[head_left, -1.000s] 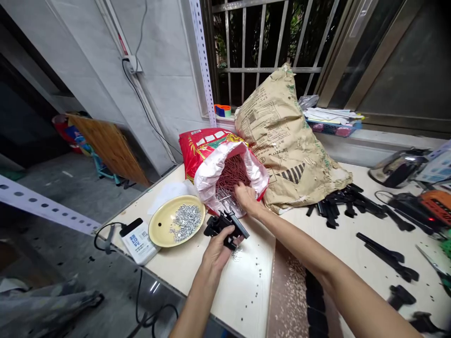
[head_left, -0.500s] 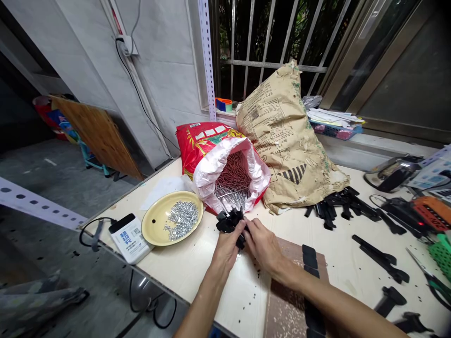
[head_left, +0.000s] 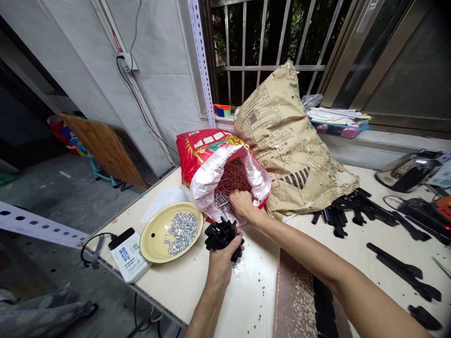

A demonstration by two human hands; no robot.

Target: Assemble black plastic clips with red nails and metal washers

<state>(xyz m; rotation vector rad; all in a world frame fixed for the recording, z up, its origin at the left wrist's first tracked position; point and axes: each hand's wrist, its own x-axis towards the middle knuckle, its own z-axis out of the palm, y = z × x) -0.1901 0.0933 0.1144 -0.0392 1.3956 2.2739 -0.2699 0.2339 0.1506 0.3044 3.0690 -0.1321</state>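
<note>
My left hand is closed round a bunch of black plastic parts, held upright over the table. Small shiny metal pieces lie just below it. At the mouth of a red sack with a white inner side, my right hand has its fingers curled in among long thin metal rods. These rods are reddish-brown towards the back and silvery at the near end. My right fingertips are hidden in the pile. A yellow dish with small silvery hardware stands left of the black parts.
A big brown paper sack leans against the window beside the red one. Black plastic parts lie in a heap at the right. A white box-like device sits at the left table edge. A brown board lies under my right forearm.
My right hand has left the black parts and reached forward into the red sack's opening. My left hand still holds the bunch, now slightly lower and further left.
</note>
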